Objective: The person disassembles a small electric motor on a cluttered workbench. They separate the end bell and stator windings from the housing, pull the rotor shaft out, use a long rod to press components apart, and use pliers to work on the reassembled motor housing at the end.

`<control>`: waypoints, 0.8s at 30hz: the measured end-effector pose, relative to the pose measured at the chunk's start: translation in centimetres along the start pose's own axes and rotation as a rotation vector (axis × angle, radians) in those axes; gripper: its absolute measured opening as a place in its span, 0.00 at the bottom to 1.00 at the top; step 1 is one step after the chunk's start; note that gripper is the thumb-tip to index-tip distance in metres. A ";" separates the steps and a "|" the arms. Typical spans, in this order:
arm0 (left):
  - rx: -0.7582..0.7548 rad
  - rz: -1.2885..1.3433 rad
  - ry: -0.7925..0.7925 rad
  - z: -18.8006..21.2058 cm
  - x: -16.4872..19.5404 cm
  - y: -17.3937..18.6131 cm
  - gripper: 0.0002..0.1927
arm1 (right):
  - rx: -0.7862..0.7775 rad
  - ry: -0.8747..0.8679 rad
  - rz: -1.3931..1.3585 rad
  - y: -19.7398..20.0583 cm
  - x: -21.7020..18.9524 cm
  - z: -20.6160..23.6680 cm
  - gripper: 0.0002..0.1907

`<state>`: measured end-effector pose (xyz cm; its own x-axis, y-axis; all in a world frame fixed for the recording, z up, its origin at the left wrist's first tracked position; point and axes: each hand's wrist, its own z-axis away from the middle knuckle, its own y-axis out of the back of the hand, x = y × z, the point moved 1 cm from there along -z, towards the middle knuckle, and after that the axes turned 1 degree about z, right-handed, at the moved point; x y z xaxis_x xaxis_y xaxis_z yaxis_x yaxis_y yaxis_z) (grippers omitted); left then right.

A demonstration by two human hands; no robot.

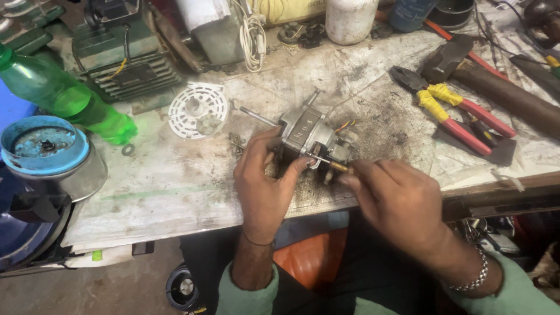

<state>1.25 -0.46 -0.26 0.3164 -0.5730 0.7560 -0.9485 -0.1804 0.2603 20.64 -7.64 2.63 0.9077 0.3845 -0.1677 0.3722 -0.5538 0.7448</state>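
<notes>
My left hand [263, 175] is clamped around the small grey motor [309, 135] at the near edge of the workbench [175, 181], steadying it so my right hand [396, 201] can pinch a thin screwdriver [332, 164] against its near side. Left of the motor lies a white slotted disc [198, 109]; right of it, red-handled pliers [455, 111]. Beyond it the grimy, stained bench is crowded with a white canister [350, 20] and clutter.
</notes>
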 end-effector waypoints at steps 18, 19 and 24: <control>0.002 -0.012 -0.030 0.0 0.2 0.2 0.23 | -0.024 -0.076 -0.251 -0.4 0.2 0.1 0.14; 0.005 -0.021 -0.027 0.0 0.3 0.2 0.23 | 0.004 -0.050 -0.202 -0.3 0.1 0.1 0.12; -0.001 -0.019 -0.033 -0.1 0.3 -0.1 0.23 | -0.038 -0.067 0.044 -0.3 0.1 0.2 0.13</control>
<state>1.40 -0.56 -0.03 0.3342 -0.5955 0.7305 -0.9422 -0.1912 0.2752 20.68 -7.58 2.28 0.9344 0.3097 -0.1757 0.3251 -0.5404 0.7761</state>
